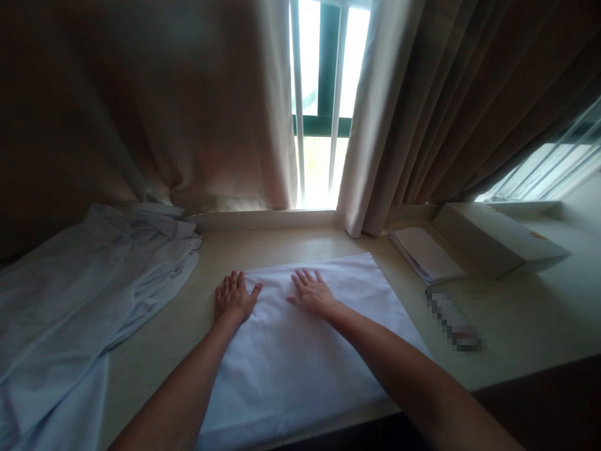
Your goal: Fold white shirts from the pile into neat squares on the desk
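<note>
A white cloth (300, 369) lies spread on the pale table, with a few soft wrinkles and its far right corner pointing toward the window. My left hand (235, 297) rests palm down at the cloth's far left edge, fingers stretched and thumb out to the side. On the far middle part of the cloth, my right hand (311, 292) lies flat with its fingers spread; it is slightly blurred. Neither hand grips anything. The near edge of the cloth reaches the table's front edge.
A rumpled heap of white fabric (126, 269) covers the table's left side. To the right are a stack of papers (425, 254), a pale box (502, 238) and a pixelated oblong item (454, 319). Curtains (389, 113) hang behind the table (282, 241), around a barred window (312, 163).
</note>
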The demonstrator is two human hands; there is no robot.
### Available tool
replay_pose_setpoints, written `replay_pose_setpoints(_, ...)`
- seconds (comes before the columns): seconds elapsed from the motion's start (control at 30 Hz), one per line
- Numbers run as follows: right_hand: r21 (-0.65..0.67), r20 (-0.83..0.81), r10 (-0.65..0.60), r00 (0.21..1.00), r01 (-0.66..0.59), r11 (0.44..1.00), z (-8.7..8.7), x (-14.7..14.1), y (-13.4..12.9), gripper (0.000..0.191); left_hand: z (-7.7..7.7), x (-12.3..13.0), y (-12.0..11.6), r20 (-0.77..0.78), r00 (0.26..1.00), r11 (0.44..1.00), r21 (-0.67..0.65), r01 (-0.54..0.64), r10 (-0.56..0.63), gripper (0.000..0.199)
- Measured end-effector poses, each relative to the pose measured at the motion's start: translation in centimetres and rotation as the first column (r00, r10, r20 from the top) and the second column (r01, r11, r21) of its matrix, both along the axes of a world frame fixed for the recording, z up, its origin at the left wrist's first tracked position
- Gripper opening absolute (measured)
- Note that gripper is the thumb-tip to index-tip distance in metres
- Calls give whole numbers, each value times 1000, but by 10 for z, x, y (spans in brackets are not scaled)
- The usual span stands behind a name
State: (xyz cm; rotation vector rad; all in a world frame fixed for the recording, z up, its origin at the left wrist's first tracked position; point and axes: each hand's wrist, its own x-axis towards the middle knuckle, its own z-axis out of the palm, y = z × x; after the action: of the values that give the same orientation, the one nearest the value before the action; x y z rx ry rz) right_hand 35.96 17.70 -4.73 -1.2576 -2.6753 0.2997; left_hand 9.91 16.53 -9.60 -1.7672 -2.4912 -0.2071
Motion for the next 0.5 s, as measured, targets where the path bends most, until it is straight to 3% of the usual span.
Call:
replay_pose_setpoints(0.1, -16, -42, 111, 993, -112, 994, -6, -63, 0, 81, -1, -2, 0, -13, 1000, 1000, -3, 16, -16, 85)
replay_pose_setpoints(0.2, -63, -24, 107, 994, -109, 992, -13, -74, 7, 77, -1, -3, 0, -28, 999, 1000, -4, 20, -20, 84)
replay_pose_setpoints(0.33, -102, 35, 15, 999, -12, 995, -16, -16, 28, 78, -2, -3, -1, -25, 1000, 1000, -5, 12, -12, 83)
replay_pose_setpoints(0.5, -82, 157, -256, 954, 271, 959, -22, 106, 56, 77, -4, -4, 1, -10, 1000, 1000, 4, 16, -16, 84)
